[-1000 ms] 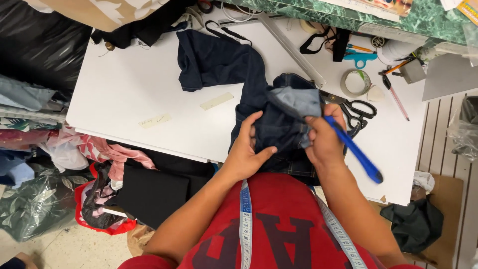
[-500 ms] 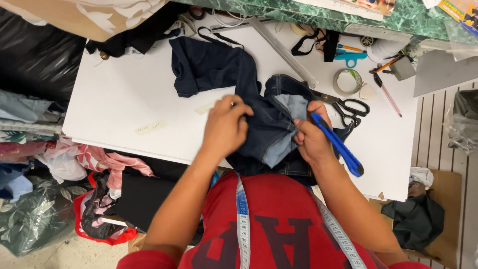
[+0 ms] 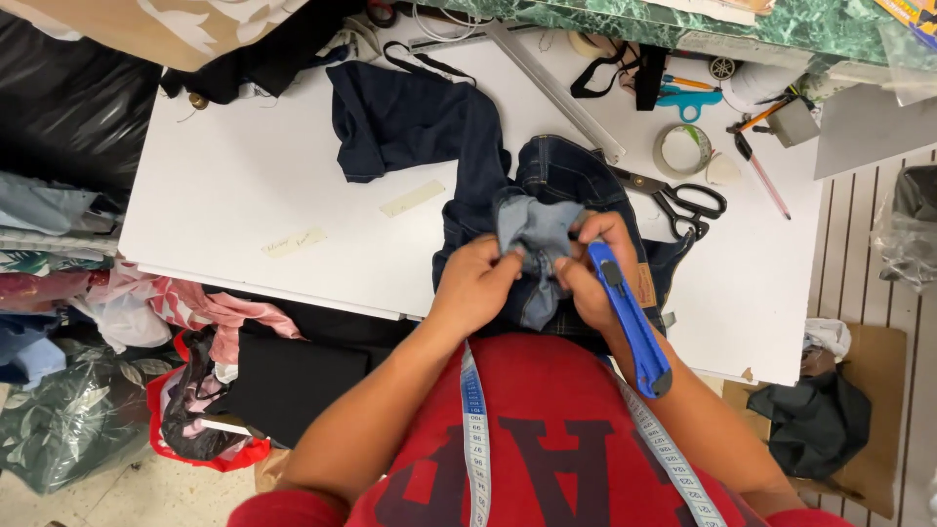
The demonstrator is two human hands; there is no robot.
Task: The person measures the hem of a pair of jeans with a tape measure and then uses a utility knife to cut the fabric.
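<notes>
Dark denim jeans (image 3: pixel 576 185) lie bunched at the near edge of the white table (image 3: pixel 234 185), directly in front of the person. A pale, inside-out fold of the denim (image 3: pixel 532 234) is pulled up between both hands. Left hand (image 3: pixel 475 285): fingers pinched closed on the left side of that fold. Right hand (image 3: pixel 586 273): grips the fold's right side and also holds a blue utility knife (image 3: pixel 630 317), its handle angled back toward the body; whether the blade is out cannot be told.

One jeans leg (image 3: pixel 400 117) stretches away to the far left across the table. Just right of the jeans: black-handled scissors (image 3: pixel 683 200), a tape roll (image 3: pixel 681 149), a pink pencil (image 3: pixel 761 176). A metal ruler (image 3: pixel 556 88) lies diagonally beyond the waistband. A measuring tape (image 3: pixel 474 429) hangs over the red shirt. Piled fabrics (image 3: pixel 127 322) crowd the floor on the left.
</notes>
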